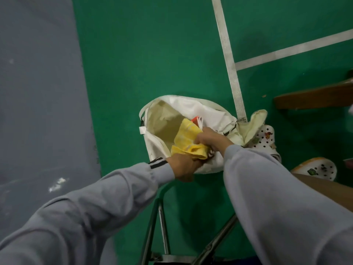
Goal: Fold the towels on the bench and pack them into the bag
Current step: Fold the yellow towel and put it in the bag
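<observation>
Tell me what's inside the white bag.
A yellow towel, gripped by the right hand, and an orange-and-white item behind it. Whatever lies beneath them is covered.

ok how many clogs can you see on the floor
2. One white clog lies just right of the open bag, partly hidden by its flap. The second clog is nearer the camera, at the right edge. None other shows.

A single view comes from a wide-angle camera worn on the person's head. It looks forward and steeply down at the green floor point(152, 54), and the lens bends the floor's white lines point(227, 54). Two grey sleeves point(114, 188) fill the lower half, very close. The open bag point(191, 108) lies near mid-frame, within arm's reach.
</observation>
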Demonstrator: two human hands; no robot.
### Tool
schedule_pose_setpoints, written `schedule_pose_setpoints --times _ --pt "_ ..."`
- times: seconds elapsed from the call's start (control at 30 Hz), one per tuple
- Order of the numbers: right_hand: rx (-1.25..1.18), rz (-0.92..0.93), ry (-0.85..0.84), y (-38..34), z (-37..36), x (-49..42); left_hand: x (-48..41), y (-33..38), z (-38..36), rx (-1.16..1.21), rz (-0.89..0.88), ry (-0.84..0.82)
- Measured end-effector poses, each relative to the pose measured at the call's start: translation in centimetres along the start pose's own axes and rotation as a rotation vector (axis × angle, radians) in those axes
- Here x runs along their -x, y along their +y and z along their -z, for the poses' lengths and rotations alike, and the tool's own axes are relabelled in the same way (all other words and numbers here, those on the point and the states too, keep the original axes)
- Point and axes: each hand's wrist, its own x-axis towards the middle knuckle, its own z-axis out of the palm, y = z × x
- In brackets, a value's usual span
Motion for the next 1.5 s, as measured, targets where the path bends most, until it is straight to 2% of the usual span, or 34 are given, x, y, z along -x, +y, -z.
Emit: schedule_pose_setpoints --times 0.07,0.2,0.27,0.33,0.4,0.5,0.6,0.67,0.73,0.8,0.87,0.93,1.0,1.13,1.2,1.3,1.43,1.5 --pt "0.058 -0.006 0.103 0.2 -0.6 -0.3 0.8 -0.1 0.7 0.088 0.076 -0.081" --pt "-0.122 0.116 0.265 -0.2 -2.5 -0.2 0.1 -4.1 2.9 0.468 0.188 -0.256" --pt "-0.014 0.128 0.330 0.0 -3.5 -0.6 -0.8 -6.7 3.2 0.602 0.278 -0.296" --pt "0.091 0.073 0.381 0.0 -4.0 -0.9 -1.7 -8.9 2.3 0.579 0.417 -0.227" --pt "0.083 0.026 0.400 -0.6 -4.2 -0.8 -2.1 -10.3 0.6 0.401 0.505 -0.189" --pt "-0.153 0.070 0.317 -1.8 -4.6 -0.6 -2.7 -11.4 -1.7 0.150 0.573 -0.192" --pt "-0.360 0.166 0.082 -3.3 -5.9 -0.4 -2.0 -10.5 -2.0 0.108 0.608 -0.258" --pt "-0.424 0.164 -0.041 -4.1 -6.6 -0.9 -1.2 -9.7 -1.4 0.182 0.714 -0.211" --pt "-0.545 0.149 -0.147 -4.8 -7.0 -1.4 -0.9 -9.1 -0.9 0.175 0.805 -0.130" --pt "-0.559 0.138 -0.211 -4.7 -7.3 -2.3 0.0 -8.5 -0.4 0.143 0.847 -0.089" --pt "-0.340 0.136 -0.156 -3.7 -7.9 -3.6 0.2 -7.6 -0.2 0.038 0.800 -0.041" --pt "-0.020 0.033 0.040 -1.4 -8.1 -5.5 0.4 -6.6 0.3 0.003 0.733 -0.037" --pt "0.015 -0.048 0.103 0.0 -7.2 -6.1 0.0 -6.0 0.4 0.026 0.719 -0.063" --pt "0.065 -0.002 0.066 -0.6 -4.6 -5.7 -0.8 -7.1 0.4 0.110 0.694 -0.127" --pt "0.124 0.069 0.059 -1.4 -4.0 -5.2 -1.3 -8.2 -0.3 0.123 0.639 -0.189" --pt "0.176 0.029 0.054 -1.4 -3.4 -5.5 -4.2 -9.5 -1.5 0.030 0.495 -0.274" --pt "0.408 0.096 -0.082 -1.8 -3.0 -4.2 -7.5 -9.2 -1.6 -0.111 0.338 -0.017" --pt "0.501 0.111 -0.134 -2.5 -2.3 -2.1 -9.1 -9.1 -2.0 -0.104 0.373 0.035"
